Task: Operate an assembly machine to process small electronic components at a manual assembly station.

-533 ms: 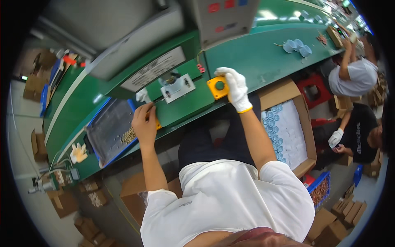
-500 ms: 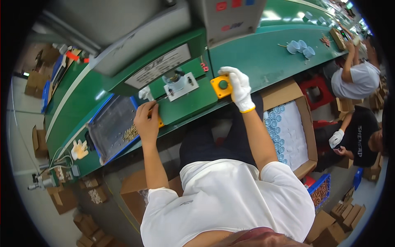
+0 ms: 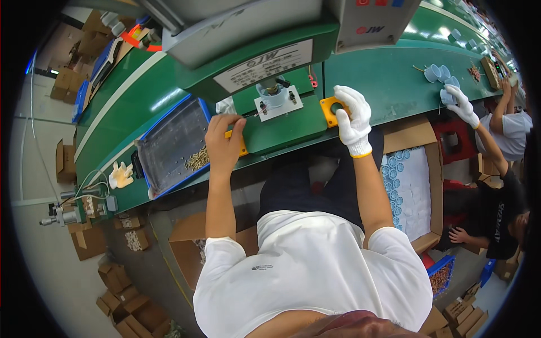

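Gloved right hand point(image 3: 353, 117) presses flat on the yellow button box point(image 3: 330, 110); bare left hand point(image 3: 224, 141) pinches a yellow box point(image 3: 242, 147) at the green bench point(image 3: 389, 79) edge.

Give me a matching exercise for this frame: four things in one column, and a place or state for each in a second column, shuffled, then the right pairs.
Things:
1. right hand
2. left hand
3. blue-rimmed tray
4. cardboard box of pale round parts

Places or states:
A. bare, at the left edge of the green press base
B. to the person's right, below the bench edge
C. in a white glove, on the orange button block
D. on the green bench to the person's left, holding a small heap of brass-coloured pieces

Pairs: 1-C, 2-A, 3-D, 4-B
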Action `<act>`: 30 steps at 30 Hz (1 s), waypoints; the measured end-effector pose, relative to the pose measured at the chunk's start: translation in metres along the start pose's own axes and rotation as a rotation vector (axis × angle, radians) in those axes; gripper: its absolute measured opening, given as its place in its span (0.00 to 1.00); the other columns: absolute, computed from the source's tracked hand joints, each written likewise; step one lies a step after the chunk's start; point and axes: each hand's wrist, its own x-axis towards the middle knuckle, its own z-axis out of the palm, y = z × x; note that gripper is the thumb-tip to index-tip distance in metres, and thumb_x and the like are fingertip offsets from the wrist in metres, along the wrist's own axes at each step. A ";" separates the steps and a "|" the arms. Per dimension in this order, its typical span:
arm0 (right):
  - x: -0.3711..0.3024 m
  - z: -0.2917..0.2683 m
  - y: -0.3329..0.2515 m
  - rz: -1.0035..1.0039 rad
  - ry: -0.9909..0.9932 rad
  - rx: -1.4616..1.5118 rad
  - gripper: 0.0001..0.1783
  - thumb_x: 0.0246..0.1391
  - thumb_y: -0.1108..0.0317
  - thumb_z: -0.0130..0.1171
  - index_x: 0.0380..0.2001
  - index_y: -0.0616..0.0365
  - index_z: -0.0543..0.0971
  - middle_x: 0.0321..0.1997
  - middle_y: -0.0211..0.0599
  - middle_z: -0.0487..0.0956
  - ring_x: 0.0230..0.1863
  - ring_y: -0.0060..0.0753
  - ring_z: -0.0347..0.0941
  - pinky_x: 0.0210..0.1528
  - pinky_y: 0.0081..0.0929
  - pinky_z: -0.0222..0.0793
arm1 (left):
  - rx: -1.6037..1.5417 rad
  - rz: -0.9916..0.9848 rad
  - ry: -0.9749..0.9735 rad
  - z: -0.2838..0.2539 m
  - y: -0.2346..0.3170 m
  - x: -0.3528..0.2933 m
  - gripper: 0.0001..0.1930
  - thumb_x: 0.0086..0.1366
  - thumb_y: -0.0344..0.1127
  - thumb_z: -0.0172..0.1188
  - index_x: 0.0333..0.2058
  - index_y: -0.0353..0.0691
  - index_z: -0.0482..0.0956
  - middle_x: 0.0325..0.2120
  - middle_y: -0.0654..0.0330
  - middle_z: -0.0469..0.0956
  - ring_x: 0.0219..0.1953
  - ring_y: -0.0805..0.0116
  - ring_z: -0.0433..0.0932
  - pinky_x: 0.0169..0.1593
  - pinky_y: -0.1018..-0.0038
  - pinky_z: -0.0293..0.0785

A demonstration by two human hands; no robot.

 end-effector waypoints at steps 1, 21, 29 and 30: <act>-0.001 0.001 0.001 0.000 -0.004 0.009 0.21 0.67 0.58 0.65 0.54 0.63 0.85 0.56 0.51 0.88 0.59 0.57 0.84 0.64 0.45 0.78 | -0.042 0.028 0.015 -0.002 0.010 0.009 0.05 0.67 0.28 0.74 0.38 0.34 0.87 0.35 0.54 0.85 0.38 0.55 0.82 0.44 0.64 0.77; 0.002 -0.002 0.004 0.009 -0.071 0.019 0.18 0.65 0.60 0.63 0.49 0.63 0.88 0.52 0.48 0.90 0.60 0.58 0.83 0.66 0.47 0.77 | 0.188 -0.215 -0.638 0.004 0.065 0.133 0.22 0.63 0.51 0.79 0.47 0.41 0.95 0.39 0.56 0.90 0.44 0.65 0.86 0.48 0.68 0.82; 0.002 -0.008 0.003 -0.045 -0.096 -0.052 0.18 0.64 0.59 0.64 0.47 0.62 0.88 0.52 0.47 0.90 0.60 0.60 0.83 0.67 0.48 0.77 | 0.009 -0.171 -0.543 0.011 0.054 0.125 0.18 0.65 0.46 0.79 0.44 0.38 0.94 0.35 0.57 0.93 0.35 0.69 0.88 0.43 0.73 0.82; 0.005 -0.008 0.004 -0.042 -0.092 -0.074 0.18 0.64 0.59 0.64 0.47 0.62 0.88 0.52 0.47 0.90 0.60 0.60 0.83 0.67 0.49 0.77 | 0.036 -0.185 -0.575 0.011 0.055 0.128 0.17 0.65 0.46 0.79 0.44 0.38 0.94 0.35 0.57 0.93 0.35 0.69 0.88 0.43 0.73 0.82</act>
